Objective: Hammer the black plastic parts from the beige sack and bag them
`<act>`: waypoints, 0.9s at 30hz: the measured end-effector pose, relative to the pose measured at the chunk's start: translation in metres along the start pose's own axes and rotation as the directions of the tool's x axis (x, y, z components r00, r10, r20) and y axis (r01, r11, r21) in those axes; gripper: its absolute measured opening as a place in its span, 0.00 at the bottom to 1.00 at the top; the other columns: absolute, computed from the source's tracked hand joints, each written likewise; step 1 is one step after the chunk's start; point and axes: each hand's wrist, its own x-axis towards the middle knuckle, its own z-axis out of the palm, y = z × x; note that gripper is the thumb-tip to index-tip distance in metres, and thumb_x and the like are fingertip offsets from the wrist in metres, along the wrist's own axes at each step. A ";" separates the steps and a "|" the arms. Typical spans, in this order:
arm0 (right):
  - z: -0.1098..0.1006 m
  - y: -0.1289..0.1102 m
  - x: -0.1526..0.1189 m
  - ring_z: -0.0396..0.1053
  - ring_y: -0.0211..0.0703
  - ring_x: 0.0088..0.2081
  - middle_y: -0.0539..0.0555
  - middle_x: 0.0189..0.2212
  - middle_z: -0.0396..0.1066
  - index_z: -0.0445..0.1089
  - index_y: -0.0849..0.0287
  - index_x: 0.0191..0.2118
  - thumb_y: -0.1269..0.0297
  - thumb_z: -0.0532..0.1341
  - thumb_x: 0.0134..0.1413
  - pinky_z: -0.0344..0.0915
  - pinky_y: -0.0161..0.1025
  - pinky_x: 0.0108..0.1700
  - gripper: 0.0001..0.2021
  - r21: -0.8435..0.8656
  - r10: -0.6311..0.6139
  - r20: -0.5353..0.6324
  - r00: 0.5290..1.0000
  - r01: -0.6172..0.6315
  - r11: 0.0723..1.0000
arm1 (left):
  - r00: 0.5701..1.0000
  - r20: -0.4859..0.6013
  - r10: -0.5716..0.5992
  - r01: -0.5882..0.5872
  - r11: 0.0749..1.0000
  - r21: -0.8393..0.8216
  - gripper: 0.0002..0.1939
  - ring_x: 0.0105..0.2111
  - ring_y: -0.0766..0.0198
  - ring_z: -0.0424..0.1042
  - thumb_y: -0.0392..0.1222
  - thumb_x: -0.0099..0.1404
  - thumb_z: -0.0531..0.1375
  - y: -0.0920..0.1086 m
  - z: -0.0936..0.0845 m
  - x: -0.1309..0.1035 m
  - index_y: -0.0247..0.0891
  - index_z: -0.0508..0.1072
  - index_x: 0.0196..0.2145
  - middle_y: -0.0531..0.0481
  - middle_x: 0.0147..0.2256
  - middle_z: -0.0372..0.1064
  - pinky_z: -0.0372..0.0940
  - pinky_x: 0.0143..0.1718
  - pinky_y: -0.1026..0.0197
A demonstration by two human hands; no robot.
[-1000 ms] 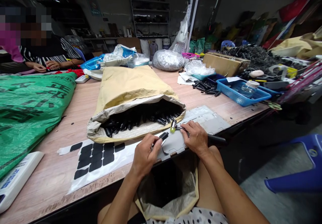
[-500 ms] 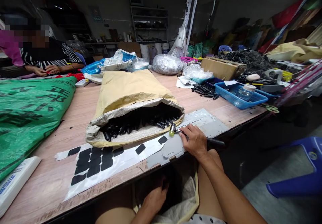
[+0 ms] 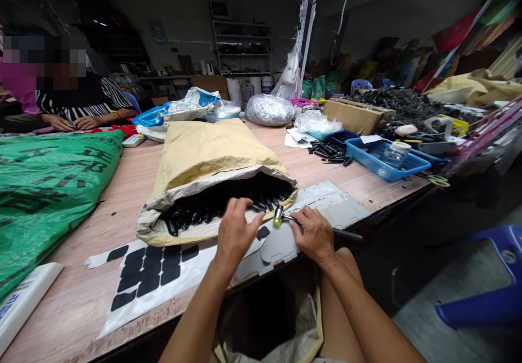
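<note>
My right hand (image 3: 316, 232) is wrapped round the handle of a small mallet (image 3: 278, 217) with a yellow-green face and a metal head, held low above a grey cardboard sheet (image 3: 334, 202). My left hand (image 3: 236, 229) reaches to the mouth of a tan sack (image 3: 220, 140), thumb and fingers apart, with nothing visible in it. Slim black parts (image 3: 191, 210) fill the sack's opening. Below my left wrist lies a white backing sheet (image 3: 191, 276) with black rounded stickers (image 3: 149, 273). Between my legs, a second open sack (image 3: 312, 319) is dark inside.
A green woven sack (image 3: 53, 183) and a white box (image 3: 30, 297) lie at the left. Blue baskets (image 3: 387, 170) and a heap of black parts (image 3: 397, 102) stand at the right. A co-worker (image 3: 73, 102) sits across the table; a blue stool (image 3: 489, 276) stands at right.
My left hand has risen from the lap sack to the mouth of the tan sack on the table. My right hand keeps the mallet in nearly the same place.
</note>
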 end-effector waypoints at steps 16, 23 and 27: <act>-0.002 -0.002 0.000 0.64 0.47 0.41 0.54 0.38 0.71 0.75 0.53 0.44 0.63 0.60 0.62 0.58 0.42 0.43 0.08 -0.008 0.019 0.010 1.000 -0.019 1.000 | 0.996 0.080 -0.032 0.046 0.982 -0.183 0.11 0.30 0.63 0.71 0.50 0.67 0.59 -0.045 -0.008 -0.013 0.43 0.77 0.41 0.53 0.33 0.76 0.64 0.34 0.61; -0.001 -0.001 -0.001 0.65 0.47 0.41 0.54 0.38 0.71 0.75 0.53 0.44 0.64 0.59 0.63 0.59 0.42 0.44 0.08 -0.009 0.004 0.008 1.000 -0.004 1.000 | 0.990 0.137 0.036 -0.033 0.999 -0.028 0.06 0.38 0.58 0.72 0.44 0.65 0.61 -0.045 0.010 -0.032 0.43 0.74 0.40 0.51 0.38 0.74 0.64 0.40 0.59; -0.002 0.002 0.000 0.65 0.47 0.41 0.53 0.38 0.72 0.75 0.52 0.47 0.64 0.59 0.65 0.60 0.42 0.45 0.09 0.009 -0.030 0.018 0.999 0.030 1.000 | 0.991 0.119 0.057 -0.061 0.998 0.032 0.06 0.39 0.59 0.71 0.44 0.66 0.62 -0.040 0.015 -0.032 0.44 0.74 0.40 0.51 0.37 0.73 0.63 0.40 0.59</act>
